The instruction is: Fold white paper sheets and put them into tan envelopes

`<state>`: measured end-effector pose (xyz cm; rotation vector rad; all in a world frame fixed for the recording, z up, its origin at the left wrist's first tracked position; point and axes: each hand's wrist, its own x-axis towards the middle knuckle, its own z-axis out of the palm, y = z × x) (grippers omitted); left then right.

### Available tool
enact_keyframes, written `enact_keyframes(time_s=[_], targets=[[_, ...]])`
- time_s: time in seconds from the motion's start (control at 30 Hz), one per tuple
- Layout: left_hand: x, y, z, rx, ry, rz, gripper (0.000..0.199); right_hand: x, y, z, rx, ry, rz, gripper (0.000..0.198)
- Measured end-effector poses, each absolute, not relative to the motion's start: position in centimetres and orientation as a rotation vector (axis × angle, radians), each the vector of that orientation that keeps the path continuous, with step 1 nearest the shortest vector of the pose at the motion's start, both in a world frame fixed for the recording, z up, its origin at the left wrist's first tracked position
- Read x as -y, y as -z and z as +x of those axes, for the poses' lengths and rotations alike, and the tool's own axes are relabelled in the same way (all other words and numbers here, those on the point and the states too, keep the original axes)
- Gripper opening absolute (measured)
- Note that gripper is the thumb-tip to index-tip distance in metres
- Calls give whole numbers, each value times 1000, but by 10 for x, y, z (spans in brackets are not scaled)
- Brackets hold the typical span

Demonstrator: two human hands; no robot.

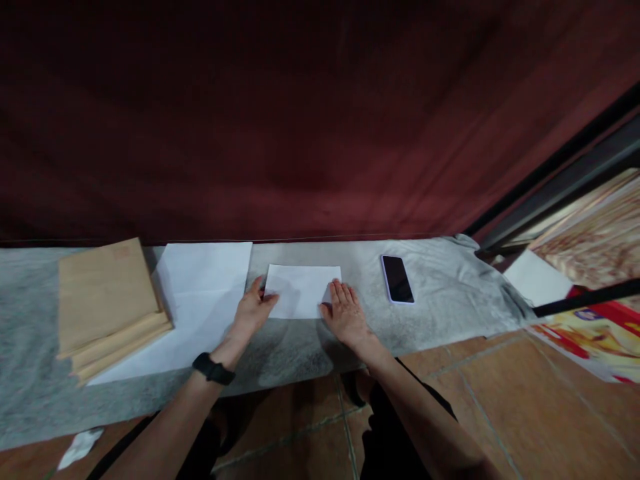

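A small white sheet of paper (299,293), apparently folded, lies flat on the grey cloth. My left hand (254,308), with a dark watch (214,369) on its wrist, grips the sheet's left edge; the thumb rests on top and the other fingers are bent at the edge, partly hidden. On the opposite end, my right hand (345,313) lies flat, its fingers stretched out over the sheet's right edge. A phone (399,279) with a pale purple case lies face up to the right of that hand.
Larger white sheets (205,287) lie on the left, partly under stacked brown envelopes (107,293). Grey cloth (450,293) covers the long narrow surface. Behind it hangs a dark red curtain (310,133). A dark metal frame (560,180) and a colourful box (595,333) stand right.
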<state>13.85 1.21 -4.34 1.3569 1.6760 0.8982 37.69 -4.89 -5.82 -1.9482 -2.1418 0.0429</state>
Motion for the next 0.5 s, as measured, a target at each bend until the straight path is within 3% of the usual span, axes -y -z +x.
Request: enact_keyframes(time_s=[0.23, 0.4, 0.5], targets=[[-3, 9, 158, -1166, -1170, 827, 56, 56, 30, 348, 2286, -208, -1529, 84], [-1, -12, 164, -917, -1161, 725, 47, 48, 10, 340, 1993, -419, -1380, 52], [-2, -8, 166, -921, -1079, 634, 50, 36, 0, 347, 1480, -659, -1289, 50]])
